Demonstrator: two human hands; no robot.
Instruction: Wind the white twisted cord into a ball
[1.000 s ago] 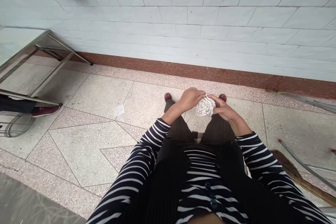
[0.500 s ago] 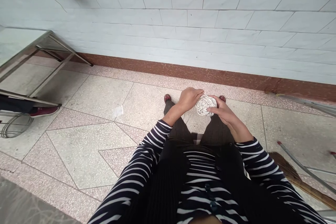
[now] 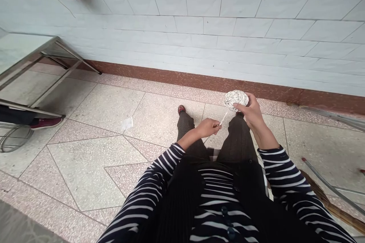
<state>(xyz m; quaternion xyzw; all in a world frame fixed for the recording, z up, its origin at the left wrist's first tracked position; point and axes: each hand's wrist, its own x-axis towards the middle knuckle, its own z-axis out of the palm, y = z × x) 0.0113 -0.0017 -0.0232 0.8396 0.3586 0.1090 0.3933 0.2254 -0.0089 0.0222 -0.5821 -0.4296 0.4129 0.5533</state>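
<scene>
A wound ball of white cord (image 3: pixel 236 100) rests in my right hand (image 3: pixel 252 112), the thumb on its near side and the fingers around its far right. My left hand (image 3: pixel 209 127) is lower and to the left, its fingers pinched on the strand of cord (image 3: pixel 224 118). That short strand runs up from the pinch toward the underside of the ball. Both hands are in front of me above my legs, apart from each other.
A metal-framed table (image 3: pixel 31 45) stands at the left, with another person's shoe (image 3: pixel 47 122) and a wire rack (image 3: pixel 14 136) beneath it. White paper (image 3: pixel 127 123) lies on the floor. A broom (image 3: pixel 327 199) and metal tubes (image 3: pixel 327 176) are at my right. A tiled wall (image 3: pixel 199 26) is ahead.
My right hand has moved up with the ball, turning it. The left hand has left the ball's side and moved down, a strand now stretched between them.
</scene>
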